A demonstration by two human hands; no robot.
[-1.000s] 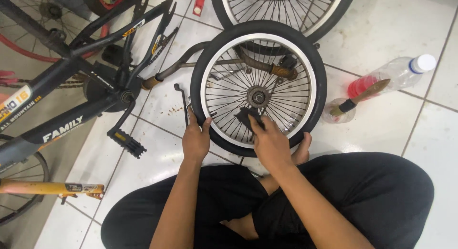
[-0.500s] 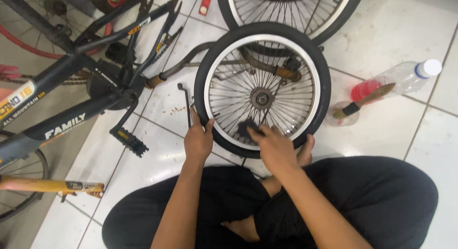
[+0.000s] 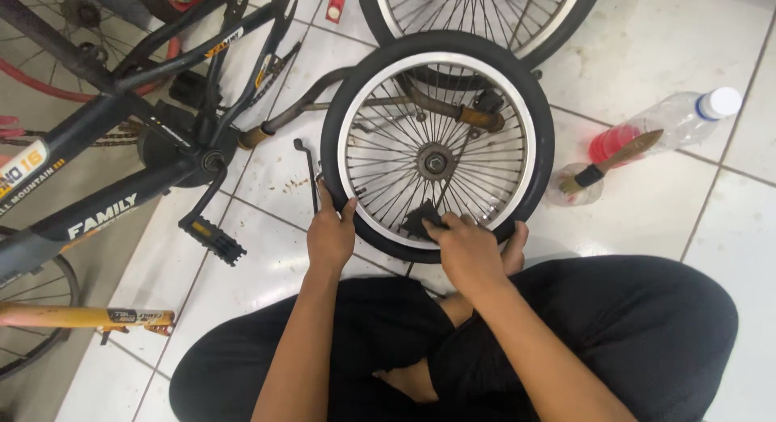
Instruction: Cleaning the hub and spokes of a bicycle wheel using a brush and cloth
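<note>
A small bicycle wheel [image 3: 437, 147], black tyre on a silver rim with thin spokes, stands just above the centre of the view, in front of a person sitting cross-legged in black trousers on a white tiled floor [image 3: 695, 196]. The left hand [image 3: 330, 234] grips the tyre at about 8 o'clock on the wheel, fingers curled over the rubber and thumb against the rim. The right hand [image 3: 465, 248] is at about 6 o'clock, fingers closed on a small dark tool [image 3: 420, 221] pushed in among the spokes near the rim; what kind of tool it is cannot be told. A bare foot shows behind the tyre at about 5 o'clock, touching it. Through the spokes a rusty metal bar [image 3: 440, 108] lies on the floor behind the wheel, passing above the hub. A thin bent metal rod [image 3: 309, 171] lies on the tiles just beside the wheel at 9 o'clock. Farther out at 9 to 10 o'clock is a black bicycle frame [image 3: 105, 204] with a pedal [image 3: 212, 238]. At 12 o'clock a larger wheel [image 3: 485, 14] runs out of the top edge. At 3 o'clock lie a clear plastic bottle [image 3: 671, 123] holding red liquid and a wooden-handled brush [image 3: 610, 162] resting in a small clear cup.
</note>
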